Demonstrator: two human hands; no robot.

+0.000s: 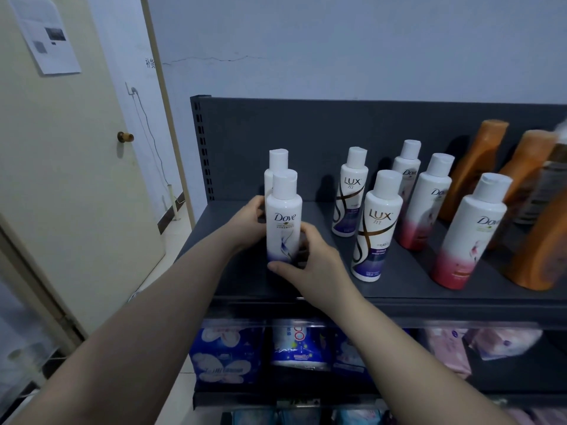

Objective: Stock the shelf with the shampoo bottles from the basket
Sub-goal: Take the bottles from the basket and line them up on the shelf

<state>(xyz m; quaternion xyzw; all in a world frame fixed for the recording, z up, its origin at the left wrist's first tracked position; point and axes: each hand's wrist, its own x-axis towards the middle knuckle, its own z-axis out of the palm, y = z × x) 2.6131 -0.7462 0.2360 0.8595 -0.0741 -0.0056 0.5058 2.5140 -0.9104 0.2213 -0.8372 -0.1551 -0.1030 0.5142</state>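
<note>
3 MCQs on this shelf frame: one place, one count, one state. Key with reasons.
1. Where does the purple Dove bottle between the hands stand?
A. at the left end of the top shelf
B. on the lower shelf
C. beside the orange bottles

2. How many Lux bottles stand on the top shelf?
A. one
B. two
C. four

3. The held bottle is:
A. lying flat
B. upside down
C. upright, capped

Key: 1 A, left of every other row; 2 B, rear Lux and front Lux; 3 C, white cap on top, left hand and right hand on its sides.
</note>
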